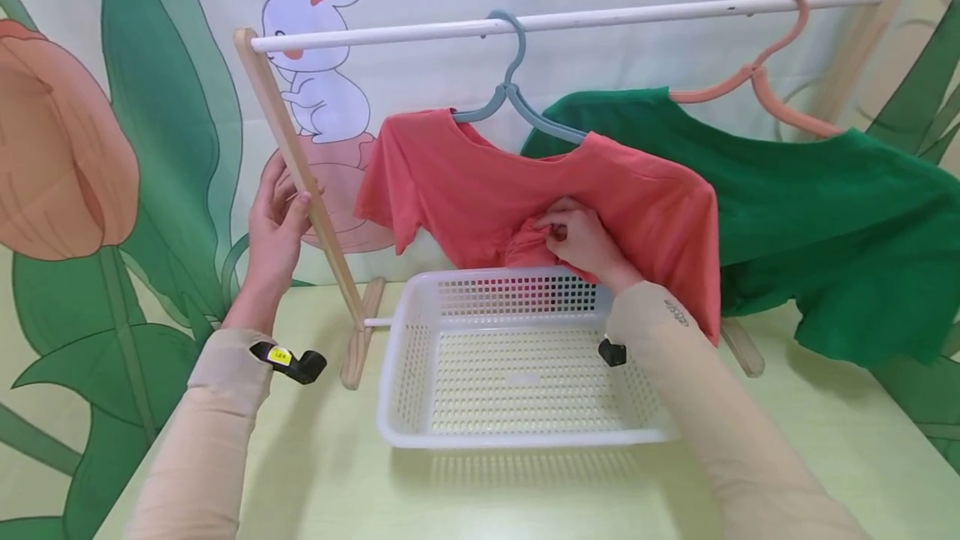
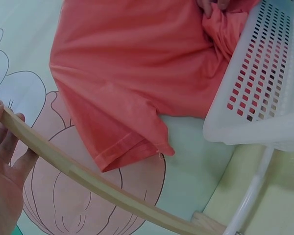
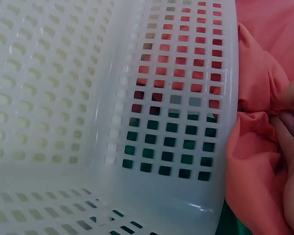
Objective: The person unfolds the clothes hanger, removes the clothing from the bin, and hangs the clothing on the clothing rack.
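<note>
A red T-shirt (image 1: 480,182) hangs on a blue hanger (image 1: 513,98) from the white rail. My right hand (image 1: 583,242) grips a bunched fold of the shirt's front, just above the basket's back rim; the right wrist view shows the gathered cloth (image 3: 257,147) against that rim. My left hand (image 1: 276,219) holds the rack's left wooden post (image 1: 300,165), thumb in front and fingers behind it. In the left wrist view the shirt's sleeve (image 2: 122,142) hangs beyond the post. The white perforated basket (image 1: 528,440) stands below the shirt.
A green T-shirt (image 1: 810,190) hangs on a pink hanger (image 1: 757,82) at the right, partly behind the red one. The white rail (image 1: 637,15) spans the rack's top. Wooden feet (image 1: 356,352) rest on the pale table (image 1: 322,457). A printed cloth (image 1: 187,107) forms the backdrop.
</note>
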Motion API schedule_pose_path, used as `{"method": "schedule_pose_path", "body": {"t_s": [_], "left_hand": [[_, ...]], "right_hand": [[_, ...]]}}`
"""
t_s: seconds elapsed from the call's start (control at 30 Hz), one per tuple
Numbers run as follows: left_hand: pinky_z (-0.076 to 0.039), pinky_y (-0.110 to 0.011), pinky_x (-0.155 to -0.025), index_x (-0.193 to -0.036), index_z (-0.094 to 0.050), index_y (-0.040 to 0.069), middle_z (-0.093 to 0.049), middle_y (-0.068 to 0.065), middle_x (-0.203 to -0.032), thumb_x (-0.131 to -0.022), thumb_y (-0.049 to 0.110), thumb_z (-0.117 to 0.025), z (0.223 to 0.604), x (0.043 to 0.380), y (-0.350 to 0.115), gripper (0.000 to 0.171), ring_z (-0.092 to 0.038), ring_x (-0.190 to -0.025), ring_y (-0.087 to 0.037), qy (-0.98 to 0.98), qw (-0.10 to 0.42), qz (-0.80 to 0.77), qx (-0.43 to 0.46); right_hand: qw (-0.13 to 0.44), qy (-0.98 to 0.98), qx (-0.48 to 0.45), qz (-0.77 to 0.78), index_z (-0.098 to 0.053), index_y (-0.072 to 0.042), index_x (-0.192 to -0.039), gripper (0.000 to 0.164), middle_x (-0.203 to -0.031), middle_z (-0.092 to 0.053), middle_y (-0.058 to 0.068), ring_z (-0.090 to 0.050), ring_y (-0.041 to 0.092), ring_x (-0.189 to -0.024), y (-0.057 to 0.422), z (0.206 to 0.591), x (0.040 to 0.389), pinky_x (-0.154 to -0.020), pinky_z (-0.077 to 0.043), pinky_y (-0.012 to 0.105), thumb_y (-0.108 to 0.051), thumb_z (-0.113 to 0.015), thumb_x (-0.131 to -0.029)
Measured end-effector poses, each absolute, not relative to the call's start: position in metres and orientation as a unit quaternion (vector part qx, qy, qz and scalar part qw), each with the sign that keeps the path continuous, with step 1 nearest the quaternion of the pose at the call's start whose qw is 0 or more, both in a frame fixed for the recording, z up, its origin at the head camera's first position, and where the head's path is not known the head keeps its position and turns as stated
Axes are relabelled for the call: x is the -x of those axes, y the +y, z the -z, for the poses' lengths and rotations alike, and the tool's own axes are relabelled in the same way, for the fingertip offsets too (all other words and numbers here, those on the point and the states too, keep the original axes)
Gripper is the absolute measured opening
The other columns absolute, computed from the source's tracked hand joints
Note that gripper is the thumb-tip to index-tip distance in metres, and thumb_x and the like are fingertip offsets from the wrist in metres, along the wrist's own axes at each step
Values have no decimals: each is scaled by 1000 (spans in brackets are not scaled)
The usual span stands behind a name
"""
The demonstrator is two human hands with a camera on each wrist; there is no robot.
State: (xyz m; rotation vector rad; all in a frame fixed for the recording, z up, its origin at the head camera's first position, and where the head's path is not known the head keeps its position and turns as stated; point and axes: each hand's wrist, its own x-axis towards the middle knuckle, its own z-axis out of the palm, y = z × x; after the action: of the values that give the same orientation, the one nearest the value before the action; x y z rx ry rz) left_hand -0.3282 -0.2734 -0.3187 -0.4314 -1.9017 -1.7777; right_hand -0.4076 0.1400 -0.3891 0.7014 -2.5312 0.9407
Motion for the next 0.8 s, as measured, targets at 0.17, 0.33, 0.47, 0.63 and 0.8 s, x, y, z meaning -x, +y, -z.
{"method": "schedule_pose_path", "body": {"t_s": [0.17, 0.33, 0.47, 0.63, 0.8], "left_hand": [[-55, -29, -96, -152, -38, 32, -58, 2, -132, -100, 12, -54, 317, 325, -270, 57, -57, -123, -26, -696, 246, 655, 162], [-55, -28, -96, -152, -38, 31, -58, 3, -130, -101, 11, -53, 311, 315, -266, 57, -54, -124, -30, -700, 245, 652, 158], [-54, -28, -97, -152, -37, 31, -58, 5, -128, -101, 12, -53, 308, 312, -264, 57, -55, -124, -29, -705, 245, 647, 155], [-54, -28, -97, -152, -37, 31, -58, 5, -129, -101, 12, -53, 308, 313, -263, 57, -53, -125, -32, -707, 245, 645, 155], [-55, -27, -96, -152, -37, 31, -58, 3, -132, -101, 12, -53, 308, 313, -265, 57, -56, -122, -27, -705, 247, 646, 157]], "right_hand": [[158, -896, -254, -328, -77, -10, -109, 20, -114, -63, 8, -57, 23, -108, 141, 394, 405, -90, -55, 41, -16, -69, -92], [136, -901, -273, -309, -77, -11, -110, 20, -111, -68, 7, -59, 23, -106, 141, 400, 406, -91, -56, 41, -12, -70, -91], [99, -901, -293, -303, -75, -11, -115, 26, -111, -73, 7, -64, 24, -104, 140, 402, 405, -90, -58, 41, -12, -72, -89], [81, -901, -297, -306, -73, -12, -118, 31, -112, -74, 5, -65, 23, -106, 140, 405, 405, -90, -58, 40, -15, -74, -88], [66, -894, -301, -326, -72, -11, -120, 31, -113, -74, 7, -65, 23, -107, 136, 403, 398, -91, -58, 40, -15, -74, -89]]}}
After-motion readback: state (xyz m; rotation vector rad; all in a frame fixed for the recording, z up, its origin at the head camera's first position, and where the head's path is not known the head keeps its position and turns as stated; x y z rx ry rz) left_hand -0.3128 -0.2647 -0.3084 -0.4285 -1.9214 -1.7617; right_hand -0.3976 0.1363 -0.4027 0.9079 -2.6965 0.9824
